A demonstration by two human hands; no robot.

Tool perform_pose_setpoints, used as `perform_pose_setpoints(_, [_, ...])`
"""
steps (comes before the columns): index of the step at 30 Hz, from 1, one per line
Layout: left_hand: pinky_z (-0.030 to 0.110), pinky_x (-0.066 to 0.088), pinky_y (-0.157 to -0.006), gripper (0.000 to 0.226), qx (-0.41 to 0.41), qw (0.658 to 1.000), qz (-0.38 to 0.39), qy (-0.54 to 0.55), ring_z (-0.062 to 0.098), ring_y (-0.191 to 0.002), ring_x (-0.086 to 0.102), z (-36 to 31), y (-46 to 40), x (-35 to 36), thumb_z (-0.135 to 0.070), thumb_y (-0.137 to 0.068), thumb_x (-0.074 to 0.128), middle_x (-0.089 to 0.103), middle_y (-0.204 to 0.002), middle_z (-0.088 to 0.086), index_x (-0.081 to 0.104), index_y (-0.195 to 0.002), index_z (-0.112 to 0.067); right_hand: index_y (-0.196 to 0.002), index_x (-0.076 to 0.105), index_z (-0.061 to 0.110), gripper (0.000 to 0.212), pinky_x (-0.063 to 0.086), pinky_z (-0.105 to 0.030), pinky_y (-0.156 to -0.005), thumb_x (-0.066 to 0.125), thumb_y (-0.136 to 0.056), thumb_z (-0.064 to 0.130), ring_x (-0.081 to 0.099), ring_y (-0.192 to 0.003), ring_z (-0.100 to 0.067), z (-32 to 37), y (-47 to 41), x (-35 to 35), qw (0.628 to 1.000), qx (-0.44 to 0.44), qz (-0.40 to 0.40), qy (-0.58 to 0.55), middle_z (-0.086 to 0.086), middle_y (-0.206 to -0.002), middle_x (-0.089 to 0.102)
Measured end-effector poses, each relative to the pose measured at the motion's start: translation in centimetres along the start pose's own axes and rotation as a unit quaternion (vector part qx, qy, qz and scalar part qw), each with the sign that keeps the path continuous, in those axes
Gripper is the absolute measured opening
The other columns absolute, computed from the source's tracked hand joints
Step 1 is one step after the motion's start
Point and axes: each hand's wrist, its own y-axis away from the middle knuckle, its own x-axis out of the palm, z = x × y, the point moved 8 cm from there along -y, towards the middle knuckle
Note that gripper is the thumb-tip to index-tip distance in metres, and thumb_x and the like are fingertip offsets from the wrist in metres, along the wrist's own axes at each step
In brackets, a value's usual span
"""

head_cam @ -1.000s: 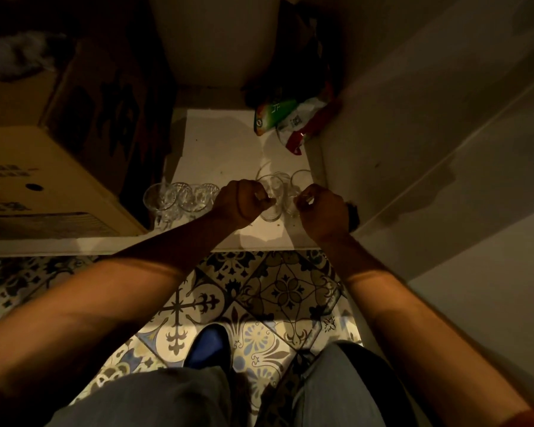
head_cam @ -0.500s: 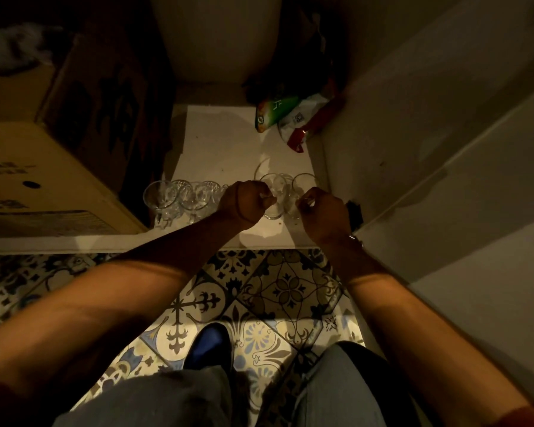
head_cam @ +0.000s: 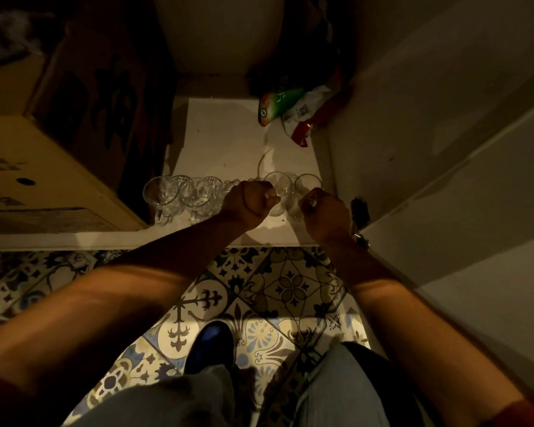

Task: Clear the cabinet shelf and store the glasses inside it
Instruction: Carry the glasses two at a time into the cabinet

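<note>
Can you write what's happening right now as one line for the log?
left hand: grips glass | right hand: grips second glass | both on shelf

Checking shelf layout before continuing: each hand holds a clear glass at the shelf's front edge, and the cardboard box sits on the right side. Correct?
Not quite. In the head view the brown cardboard box sits on the left, not the right. The left hand and right hand each hold a clear glass near the white shelf's front.

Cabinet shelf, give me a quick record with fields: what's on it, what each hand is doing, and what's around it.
shelf: white cabinet shelf
left hand: left hand grips a glass
right hand: right hand grips another glass
already placed: cluster of glasses at the front left
back right: snack packets
left side: cardboard box
floor: patterned tiles
</note>
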Motion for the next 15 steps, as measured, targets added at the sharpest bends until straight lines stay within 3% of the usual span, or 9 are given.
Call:
perform_pose_setpoints(5, [0.038, 0.049, -0.092, 0.026, 0.005, 0.999, -0.016, -0.032, 0.033, -0.111, 0.065, 0.05, -0.59, -0.10, -0.030, -0.096, 0.060, 0.073, -0.114, 0.010, 0.072, -0.108, -0.011, -0.104, 0.067, 0.014, 0.021, 0.039, -0.027, -0.072, 0.056, -0.096, 0.029, 0.067, -0.098, -0.032, -0.18, -0.17, 0.41, 1.000, -0.009, 0.008, -0.007, -0.013, -0.106, 0.071])
perform_pose_setpoints(12, [0.034, 0.046, -0.089, 0.032, 0.034, 0.998, 0.010, -0.054, 0.033, -0.109, 0.064, -0.23, -0.74, 0.04, -0.034, -0.100, 0.054, 0.072, -0.113, 0.012, 0.072, -0.111, -0.010, -0.121, 0.065, 0.015, 0.027, 0.039, -0.026, -0.080, 0.054, -0.100, 0.026, 0.062, -0.112, -0.029, -0.05, -0.25, 0.11, 0.999, -0.016, 0.019, -0.039, -0.011, -0.122, 0.067])
perform_pose_setpoints(15, [0.036, 0.044, -0.098, 0.037, 0.015, 0.998, 0.034, -0.047, 0.033, -0.115, 0.062, -0.47, -0.84, -0.01, -0.037, -0.101, 0.053, 0.069, -0.121, 0.014, 0.071, -0.116, -0.009, -0.128, 0.063, 0.015, 0.032, 0.046, -0.032, -0.089, 0.052, -0.101, 0.027, 0.060, -0.116, -0.031, 0.15, -0.07, 0.07, 0.998, -0.024, 0.035, -0.035, -0.013, -0.127, 0.064])
